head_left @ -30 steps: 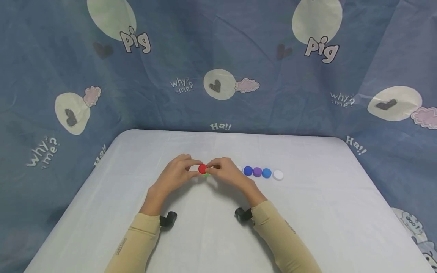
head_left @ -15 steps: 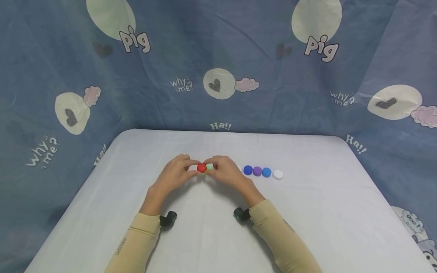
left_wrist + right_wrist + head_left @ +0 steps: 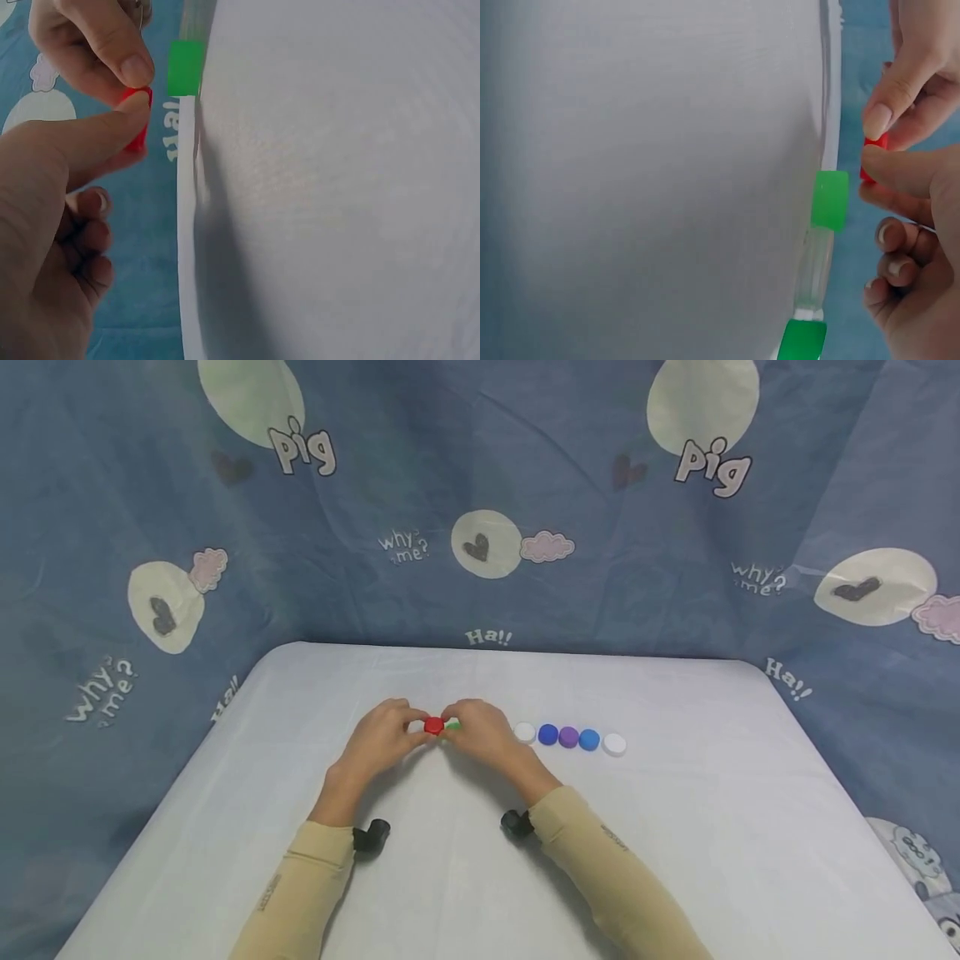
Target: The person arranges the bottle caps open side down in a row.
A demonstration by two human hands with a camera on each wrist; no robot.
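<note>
Between the two hands, a small red cap is held just above the table. My left hand pinches it from the left with thumb and fingers. From the other side, the thumb and index finger of my right hand pinch the same cap, while its other fingers curl loosely in the right wrist view. The fingers cover much of the red cap. Beyond it stands a light green cap, partly hidden by the right hand in the head view. A darker green cap shows at the bottom of the right wrist view.
To the right of my right hand, several round caps line up in a row: white, dark blue, purple, lighter blue and another white cap. A white cloth covers the table; a patterned blue curtain surrounds it.
Both hands have shifted slightly left with the red cap, the right hand more so. The white cap at the row's left end has come into fuller view, and the red cap has turned a little.
</note>
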